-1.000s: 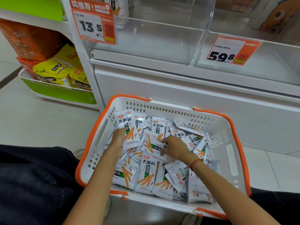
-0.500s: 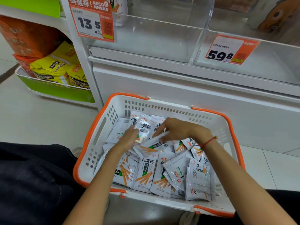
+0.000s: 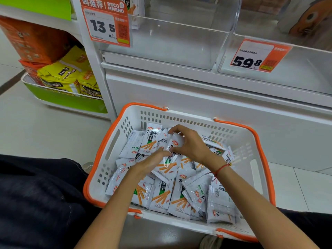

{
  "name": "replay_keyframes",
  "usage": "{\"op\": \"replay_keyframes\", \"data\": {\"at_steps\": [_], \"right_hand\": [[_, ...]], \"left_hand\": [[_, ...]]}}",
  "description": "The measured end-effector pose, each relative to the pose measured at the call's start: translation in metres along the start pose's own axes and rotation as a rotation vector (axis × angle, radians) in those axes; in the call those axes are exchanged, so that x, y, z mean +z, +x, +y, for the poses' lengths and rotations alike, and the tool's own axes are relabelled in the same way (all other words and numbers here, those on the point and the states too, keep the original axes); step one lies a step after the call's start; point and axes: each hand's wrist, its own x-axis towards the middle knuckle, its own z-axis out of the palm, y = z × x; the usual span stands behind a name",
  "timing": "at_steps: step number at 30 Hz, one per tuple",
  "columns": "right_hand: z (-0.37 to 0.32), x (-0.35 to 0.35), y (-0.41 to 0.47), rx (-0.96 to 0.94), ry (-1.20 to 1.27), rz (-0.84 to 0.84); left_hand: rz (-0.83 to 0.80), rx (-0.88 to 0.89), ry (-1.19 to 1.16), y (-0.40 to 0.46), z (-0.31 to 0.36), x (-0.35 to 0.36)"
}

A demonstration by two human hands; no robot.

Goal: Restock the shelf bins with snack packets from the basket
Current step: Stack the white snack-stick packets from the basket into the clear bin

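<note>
shop floor | 1 basket [image 3: 115, 146] | 2 hands: r [image 3: 188, 144] pinching pkt [image 3: 177, 141], l [image 3: 152, 161] fingers straight on pkts

I see both hands down in the white basket [image 3: 115, 146] among the heap of snack packets [image 3: 162, 194]. My right hand [image 3: 190, 144] pinches one packet [image 3: 177, 141] upright, while my left hand [image 3: 152, 161] touches its lower edge. Clear shelf bins [image 3: 170, 44] stand above.

White basket [image 3: 116, 150] with orange rim, white snack packets [image 3: 161, 194] printed with orange sticks, above it orange-and-white price tags [image 3: 106, 22], yellow bags [image 3: 59, 76] to its upper left
</note>
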Motion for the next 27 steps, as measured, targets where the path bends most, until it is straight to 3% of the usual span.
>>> {"op": "replay_keyframes", "data": {"at_steps": [5, 8, 13, 16, 19, 23, 25, 27], "right_hand": [[0.003, -0.002, -0.002, 0.000, -0.055, 0.138], [0.025, -0.016, -0.001, 0.208, -0.104, 0.196], [0.074, -0.023, -0.025, 0.690, -0.381, -0.137], [0.086, -0.006, -0.045, 0.636, -0.470, -0.273], [0.084, -0.004, -0.044, 0.462, -0.523, -0.153], [0.075, -0.007, -0.034, 0.530, -0.242, -0.097], [0.073, 0.001, -0.036, 0.589, -0.271, -0.183], [0.067, 0.006, -0.036, 0.589, -0.356, -0.162]], "left_hand": [[0.096, 0.072, -0.060, 0.003, -0.002, 0.000], [0.207, 0.096, -0.147, 0.009, -0.002, -0.007], [0.287, 0.038, -0.250, 0.021, -0.008, -0.012], [0.287, 0.006, -0.273, 0.023, -0.010, -0.011], [0.301, -0.020, -0.282, 0.024, -0.011, -0.011], [0.322, -0.058, -0.279, 0.021, -0.009, -0.009], [0.328, -0.075, -0.284, 0.020, -0.009, -0.009], [0.316, -0.082, -0.299, 0.019, -0.009, -0.008]]}}
